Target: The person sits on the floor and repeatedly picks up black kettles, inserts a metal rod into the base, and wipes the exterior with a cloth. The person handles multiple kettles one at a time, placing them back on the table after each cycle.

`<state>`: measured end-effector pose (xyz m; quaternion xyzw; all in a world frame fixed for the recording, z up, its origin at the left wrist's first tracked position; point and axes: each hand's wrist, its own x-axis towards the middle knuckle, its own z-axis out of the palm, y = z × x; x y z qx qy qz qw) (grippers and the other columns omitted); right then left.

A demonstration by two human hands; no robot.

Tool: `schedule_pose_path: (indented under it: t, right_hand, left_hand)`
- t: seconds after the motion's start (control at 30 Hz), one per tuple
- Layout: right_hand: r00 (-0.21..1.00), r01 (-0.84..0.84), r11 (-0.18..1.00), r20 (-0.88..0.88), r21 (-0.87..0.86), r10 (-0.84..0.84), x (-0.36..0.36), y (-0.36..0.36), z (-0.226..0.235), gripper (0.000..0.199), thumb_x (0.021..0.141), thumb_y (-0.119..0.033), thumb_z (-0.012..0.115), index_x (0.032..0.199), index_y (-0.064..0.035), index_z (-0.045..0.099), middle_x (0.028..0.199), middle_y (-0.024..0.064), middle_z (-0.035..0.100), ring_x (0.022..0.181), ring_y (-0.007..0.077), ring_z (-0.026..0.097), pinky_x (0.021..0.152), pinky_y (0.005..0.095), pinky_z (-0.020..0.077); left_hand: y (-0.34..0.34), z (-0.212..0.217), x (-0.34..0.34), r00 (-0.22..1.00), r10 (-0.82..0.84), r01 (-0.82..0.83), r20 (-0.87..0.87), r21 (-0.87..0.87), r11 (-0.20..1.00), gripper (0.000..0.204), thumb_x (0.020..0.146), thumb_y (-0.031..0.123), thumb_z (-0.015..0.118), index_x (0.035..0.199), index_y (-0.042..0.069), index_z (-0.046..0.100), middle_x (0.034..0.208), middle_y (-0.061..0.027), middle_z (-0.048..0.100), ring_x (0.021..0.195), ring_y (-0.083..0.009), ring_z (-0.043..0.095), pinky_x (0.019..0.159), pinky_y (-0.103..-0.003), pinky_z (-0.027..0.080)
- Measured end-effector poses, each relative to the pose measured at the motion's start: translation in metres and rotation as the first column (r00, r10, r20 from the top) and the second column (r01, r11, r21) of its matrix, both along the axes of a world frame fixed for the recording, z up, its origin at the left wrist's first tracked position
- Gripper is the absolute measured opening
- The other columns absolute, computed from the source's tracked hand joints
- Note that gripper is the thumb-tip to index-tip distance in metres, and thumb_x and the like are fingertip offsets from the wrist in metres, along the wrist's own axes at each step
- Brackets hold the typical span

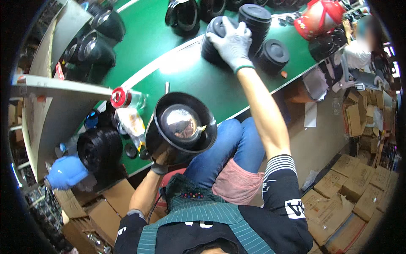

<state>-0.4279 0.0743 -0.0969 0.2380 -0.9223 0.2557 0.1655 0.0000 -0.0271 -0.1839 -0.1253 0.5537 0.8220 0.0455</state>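
Note:
My left hand [162, 155], in a dark glove, grips a deep black round shell [207, 134] that looks like a helmet shell. Its open side faces up, above my lap and the bench edge, and its inside shines silver. Most of the left fingers are hidden under the shell. My right arm stretches forward over the bench. The right hand [233, 44], in a pale grey glove, has its fingers and thumb curled over the top black round piece [210, 50] of a stack. A taller stack of the same pieces [254, 17] and a shorter one [274, 54] stand beside it.
The green bench [139, 48] carries black helmets [182, 17] at the far side and a red helmet [319, 19] at far right. A red-lidded jar [122, 98] stands left of the shell. Cardboard boxes [327, 211] lie at lower right. Another person [359, 53] sits far right.

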Motion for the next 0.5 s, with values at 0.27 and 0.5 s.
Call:
schedule_pose_path:
  t: [0.27,0.5]
  right_hand:
    - [0.626,-0.594,0.531,0.067,-0.605,0.777,0.16,0.114,0.074,0.097,0.076,-0.055,0.091,0.156,-0.0102,0.059,0.164,0.0269,0.042,0.146,0.0456,0.045,0.124,0.0536,0.032]
    - [0.711,-0.562,0.684,0.151,-0.465,0.687,0.275,0.196,0.081,0.099,0.084,-0.075,0.074,0.162,-0.0166,0.053,0.169,0.0335,0.029,0.151,0.0509,0.036,0.124,0.0575,0.0278]
  left_hand:
    - [0.009,-0.002,-0.011,0.998,-0.029,0.034,-0.057,0.095,0.995,0.052,0.1,0.017,0.072,0.148,0.0,0.061,0.143,-0.0137,0.068,0.126,-0.0244,0.067,0.111,-0.04,0.054]
    - [0.023,0.004,-0.005,0.975,-0.187,0.215,-0.122,0.29,0.933,0.05,0.101,0.014,0.07,0.148,0.001,0.06,0.145,-0.0134,0.067,0.127,-0.0249,0.067,0.111,-0.041,0.054]
